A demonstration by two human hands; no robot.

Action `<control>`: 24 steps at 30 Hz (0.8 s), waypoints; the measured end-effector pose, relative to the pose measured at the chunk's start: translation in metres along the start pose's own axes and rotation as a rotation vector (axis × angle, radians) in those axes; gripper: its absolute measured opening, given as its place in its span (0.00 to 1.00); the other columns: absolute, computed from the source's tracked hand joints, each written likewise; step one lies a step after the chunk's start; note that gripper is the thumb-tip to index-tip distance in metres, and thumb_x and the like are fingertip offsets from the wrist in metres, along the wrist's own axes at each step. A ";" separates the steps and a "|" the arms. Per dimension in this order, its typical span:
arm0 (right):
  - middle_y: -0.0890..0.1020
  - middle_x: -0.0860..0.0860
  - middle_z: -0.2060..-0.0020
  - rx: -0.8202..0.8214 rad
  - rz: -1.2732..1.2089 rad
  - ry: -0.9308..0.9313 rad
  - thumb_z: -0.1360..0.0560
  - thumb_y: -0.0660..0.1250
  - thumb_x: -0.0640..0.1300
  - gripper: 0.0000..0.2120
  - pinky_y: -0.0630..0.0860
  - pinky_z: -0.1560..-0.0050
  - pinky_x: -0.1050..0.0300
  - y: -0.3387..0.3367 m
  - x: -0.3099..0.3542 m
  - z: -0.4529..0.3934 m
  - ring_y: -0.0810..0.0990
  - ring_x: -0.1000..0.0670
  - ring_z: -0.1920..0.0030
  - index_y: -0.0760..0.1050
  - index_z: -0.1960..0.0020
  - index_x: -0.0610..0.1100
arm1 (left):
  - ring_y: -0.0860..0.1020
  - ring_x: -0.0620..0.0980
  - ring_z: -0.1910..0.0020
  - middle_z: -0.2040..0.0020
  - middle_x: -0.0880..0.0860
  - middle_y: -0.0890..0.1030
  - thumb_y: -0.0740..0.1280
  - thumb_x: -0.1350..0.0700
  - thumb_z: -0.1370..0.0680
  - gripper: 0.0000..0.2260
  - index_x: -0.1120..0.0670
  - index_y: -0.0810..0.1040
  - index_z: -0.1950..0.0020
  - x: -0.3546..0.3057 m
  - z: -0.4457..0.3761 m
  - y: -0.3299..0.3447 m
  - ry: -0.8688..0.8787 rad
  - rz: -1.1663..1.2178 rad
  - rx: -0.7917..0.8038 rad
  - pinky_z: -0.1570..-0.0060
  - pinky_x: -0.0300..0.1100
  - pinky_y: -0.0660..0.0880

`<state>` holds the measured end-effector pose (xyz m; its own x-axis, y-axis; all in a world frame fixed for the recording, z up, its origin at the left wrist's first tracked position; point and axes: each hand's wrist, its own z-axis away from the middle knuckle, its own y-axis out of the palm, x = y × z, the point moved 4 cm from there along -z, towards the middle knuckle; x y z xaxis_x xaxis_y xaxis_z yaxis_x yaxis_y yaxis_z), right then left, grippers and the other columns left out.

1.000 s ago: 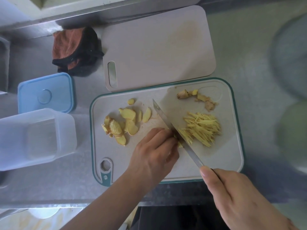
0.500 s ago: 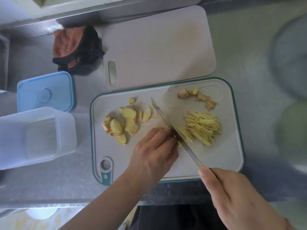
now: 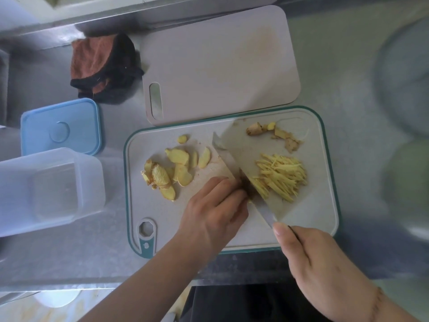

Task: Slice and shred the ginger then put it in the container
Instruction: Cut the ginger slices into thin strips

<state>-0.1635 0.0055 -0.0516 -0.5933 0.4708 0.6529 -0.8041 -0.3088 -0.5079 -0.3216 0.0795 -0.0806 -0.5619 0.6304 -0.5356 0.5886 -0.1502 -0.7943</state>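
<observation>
Ginger lies in three groups on the green-edged cutting board (image 3: 325,219): a loose heap of flat slices (image 3: 171,173) on the left part, a pile of thin shreds (image 3: 282,178) on the right part, and some knobby trimmings (image 3: 274,134) near the far edge. Between slices and shreds stands the knife (image 3: 232,166), its blade across the board and its edge down on a small stack that is almost hidden under the fingers.

The left hand (image 3: 216,212) presses this stack with curled fingers, the knuckles just beside the blade. The right hand (image 3: 311,259) has its grip closed around the knife handle, with the thumb along the top.

I judge the ginger to be light, firm and a little fibrous. The slices look moist, so they can slide under the blade; it is best to hold them flat from above, with fingertips tucked back. The shreds are thin and loose, so they will scatter easily and are better gathered together than picked one by one.

The clear container (image 3: 46,191) stands open on the steel bench (image 3: 336,66), well apart to the left of the board, and its blue lid (image 3: 60,126) lies just behind it. A second pale cutting board (image 3: 220,61) lies behind the first one, with a folded brown cloth (image 3: 102,66) to its left. The right side of the view is blurred.
</observation>
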 end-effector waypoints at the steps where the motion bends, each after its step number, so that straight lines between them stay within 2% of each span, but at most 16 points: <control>1: 0.72 0.52 0.77 -0.008 -0.001 0.000 0.31 0.40 0.73 0.32 0.64 0.72 0.62 -0.002 -0.002 -0.001 0.70 0.53 0.74 0.60 0.74 0.47 | 0.81 0.56 0.53 0.52 0.58 0.84 0.72 0.65 0.23 0.03 0.63 0.85 0.53 0.000 0.000 -0.001 0.003 -0.004 0.007 0.50 0.47 0.80; 3: 0.71 0.51 0.76 -0.019 0.007 -0.006 0.30 0.40 0.72 0.32 0.64 0.71 0.60 -0.006 -0.004 -0.001 0.70 0.53 0.75 0.60 0.73 0.47 | 0.81 0.56 0.53 0.52 0.58 0.83 0.71 0.65 0.22 0.03 0.63 0.85 0.53 -0.002 0.000 -0.002 0.010 -0.020 0.018 0.50 0.47 0.80; 8: 0.70 0.52 0.77 -0.045 0.024 -0.029 0.29 0.42 0.71 0.29 0.64 0.71 0.65 -0.005 0.001 0.006 0.69 0.53 0.74 0.59 0.74 0.48 | 0.82 0.55 0.52 0.52 0.57 0.84 0.72 0.66 0.24 0.04 0.62 0.86 0.51 -0.006 0.000 -0.006 0.004 -0.053 0.049 0.49 0.46 0.81; 11: 0.70 0.51 0.78 -0.054 0.015 -0.022 0.30 0.42 0.72 0.30 0.63 0.72 0.64 -0.004 0.000 0.008 0.68 0.53 0.75 0.59 0.74 0.48 | 0.82 0.53 0.52 0.51 0.56 0.84 0.72 0.65 0.24 0.04 0.61 0.86 0.51 -0.005 0.001 -0.007 -0.022 -0.041 0.062 0.49 0.45 0.81; 16: 0.72 0.49 0.76 -0.043 0.008 -0.027 0.31 0.42 0.73 0.32 0.63 0.72 0.63 -0.003 0.000 0.009 0.70 0.53 0.75 0.64 0.70 0.47 | 0.82 0.53 0.51 0.51 0.56 0.84 0.72 0.64 0.23 0.05 0.61 0.86 0.50 -0.005 0.000 -0.007 -0.056 -0.013 0.056 0.49 0.45 0.81; 21: 0.71 0.52 0.77 -0.029 0.010 -0.006 0.31 0.42 0.72 0.30 0.64 0.72 0.66 -0.003 0.002 0.010 0.70 0.54 0.75 0.60 0.74 0.48 | 0.82 0.53 0.50 0.50 0.56 0.84 0.71 0.65 0.23 0.05 0.61 0.86 0.49 -0.005 0.000 -0.006 -0.057 0.005 0.055 0.48 0.45 0.81; 24: 0.71 0.54 0.77 -0.013 0.005 -0.010 0.29 0.41 0.71 0.30 0.65 0.70 0.64 0.000 0.004 0.005 0.69 0.54 0.74 0.60 0.73 0.48 | 0.82 0.53 0.50 0.50 0.56 0.84 0.71 0.66 0.23 0.05 0.61 0.86 0.49 -0.004 0.000 -0.006 -0.046 0.009 0.055 0.47 0.45 0.80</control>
<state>-0.1661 0.0031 -0.0458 -0.5979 0.4607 0.6560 -0.8005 -0.3001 -0.5188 -0.3224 0.0781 -0.0736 -0.5836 0.5930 -0.5548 0.5617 -0.1986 -0.8031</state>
